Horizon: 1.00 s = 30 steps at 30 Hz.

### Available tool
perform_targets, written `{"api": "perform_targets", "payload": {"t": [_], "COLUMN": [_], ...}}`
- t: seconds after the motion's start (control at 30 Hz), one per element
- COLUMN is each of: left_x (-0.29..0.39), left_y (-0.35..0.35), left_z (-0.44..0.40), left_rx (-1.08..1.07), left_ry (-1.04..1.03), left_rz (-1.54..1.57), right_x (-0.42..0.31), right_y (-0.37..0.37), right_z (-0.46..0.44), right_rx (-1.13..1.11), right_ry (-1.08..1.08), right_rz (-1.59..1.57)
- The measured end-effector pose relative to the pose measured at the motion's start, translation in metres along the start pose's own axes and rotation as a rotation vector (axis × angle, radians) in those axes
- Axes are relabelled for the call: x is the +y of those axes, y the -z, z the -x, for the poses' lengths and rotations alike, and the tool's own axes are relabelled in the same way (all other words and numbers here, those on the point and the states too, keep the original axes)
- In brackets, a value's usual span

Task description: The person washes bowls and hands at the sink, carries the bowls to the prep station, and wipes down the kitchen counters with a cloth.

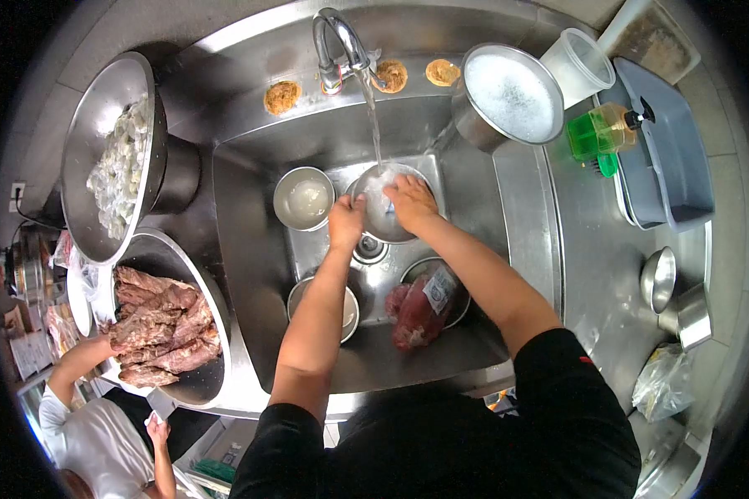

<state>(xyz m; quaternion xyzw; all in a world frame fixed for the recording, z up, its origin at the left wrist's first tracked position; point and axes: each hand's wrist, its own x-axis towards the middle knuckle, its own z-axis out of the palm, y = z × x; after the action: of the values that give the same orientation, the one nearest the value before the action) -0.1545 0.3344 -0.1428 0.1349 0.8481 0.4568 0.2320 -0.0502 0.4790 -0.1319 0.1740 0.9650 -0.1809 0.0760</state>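
Best to steady the metal bowl (383,230) beneath the stream (373,116) in the sink (250,249), left hand (345,223) at its rim, right hand (411,202) inside, though I cannot tell whether either grips anything.

A kitchen, of the commercial sort by its scale: a deep steel sink (250,274) with a running tap (329,76) above a pan (381,223), and a steel worktop (587,249) alongside. A large bowl (100,93) of pale pieces and a basin heaped with meat (166,324) stand left; suds fill a pot (473,125) near green soap (587,135). A second person (100,437) reaches to the meat.
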Motion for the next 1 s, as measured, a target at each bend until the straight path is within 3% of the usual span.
{"api": "perform_targets", "payload": {"t": [0.13,0.17,0.2,0.27,0.3,0.33,0.43,0.53,0.6,0.67,0.73,0.77,0.83,0.9,1.0], "left_x": [-0.003,-0.013,-0.021,-0.009,-0.016,-0.026,-0.096,-0.129,-0.149,-0.153,-0.17,-0.174,-0.167,-0.197,-0.162], "left_y": [-0.011,-0.013,-0.013,0.002,0.0,-0.003,-0.039,-0.035,-0.008,0.027,0.051,0.062,0.084,0.089,0.088], "left_z": [-0.002,-0.011,-0.019,-0.017,-0.02,-0.024,-0.048,-0.049,-0.058,-0.058,-0.065,-0.07,-0.079,-0.098,-0.087], "left_rx": [-0.064,-0.003,0.059,0.063,0.084,0.104,0.116,0.058,0.233,0.582,0.751,0.748,0.278,0.213,0.229], "left_ry": [-0.011,0.025,0.061,0.144,0.158,0.17,0.242,0.336,0.224,0.095,0.172,0.174,0.488,0.475,0.534], "left_rz": [0.046,0.032,0.02,0.001,-0.072,-0.147,-0.039,0.095,-0.1,-0.43,-0.693,-0.692,-0.396,-0.4,-0.295], "right_x": [-0.037,-0.042,-0.044,-0.039,-0.026,-0.013,0.001,-0.01,-0.014,-0.016,-0.019,-0.023,-0.018,-0.019,-0.037], "right_y": [-0.012,-0.006,0.007,0.024,0.011,-0.004,-0.019,0.008,0.025,0.039,0.047,0.055,0.04,0.042,0.072], "right_z": [-0.009,-0.007,-0.004,0.006,0.009,0.008,-0.009,-0.019,-0.027,-0.039,-0.05,-0.059,-0.074,-0.075,-0.071], "right_rx": [0.105,-0.064,-0.063,-0.517,-0.432,-0.433,-0.131,-0.194,-0.132,-0.179,-0.205,-0.342,-0.334,-0.333,-0.284], "right_ry": [-0.172,-0.184,-0.181,-0.112,0.003,0.009,-0.01,-0.181,-0.226,-0.274,-0.272,-0.295,-0.262,-0.231,-0.24], "right_rz": [-0.392,-0.562,-0.558,-0.305,-0.103,-0.1,0.072,-0.044,-0.119,-0.111,-0.062,0.003,0.001,0.006,-0.101]}}
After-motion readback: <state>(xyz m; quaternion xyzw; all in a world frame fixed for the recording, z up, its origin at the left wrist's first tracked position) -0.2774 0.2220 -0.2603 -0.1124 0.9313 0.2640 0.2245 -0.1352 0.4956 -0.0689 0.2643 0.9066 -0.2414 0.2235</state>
